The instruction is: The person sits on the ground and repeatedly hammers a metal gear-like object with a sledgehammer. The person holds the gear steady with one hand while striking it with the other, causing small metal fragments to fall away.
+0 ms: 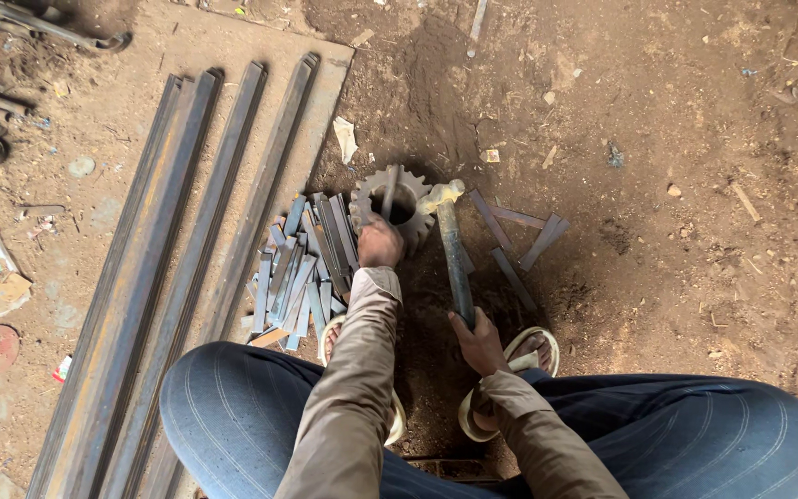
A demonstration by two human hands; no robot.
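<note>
Your knees and sleeves are filling the bottom of the view, and your sandalled feet are half hidden under your arms — only the pale edges are peeking out. Your left hand [380,244] is closing around a short flat metal strip [389,192], holding it upright in the bore of the toothed gear [415,222]; where the strip's lower end is sitting is lost in the dark of the hole. The gear is lying flat on the dirt floor [658,120] just ahead of your feet, grey and dusty, its near teeth covered by your knuckles. Your right hand [478,340] is gripping the shaft of the hammer [453,248] low down, and its pale, worn head is resting against the gear's right rim. Just left of the gear you're keeping a loose pile of cut strips [299,268], overlapping every which way — hard to count. A few more strips [517,242] are lying to the right. Long steel bars [187,249] are running off the bottom-left edge, cut off by your leg.
</note>
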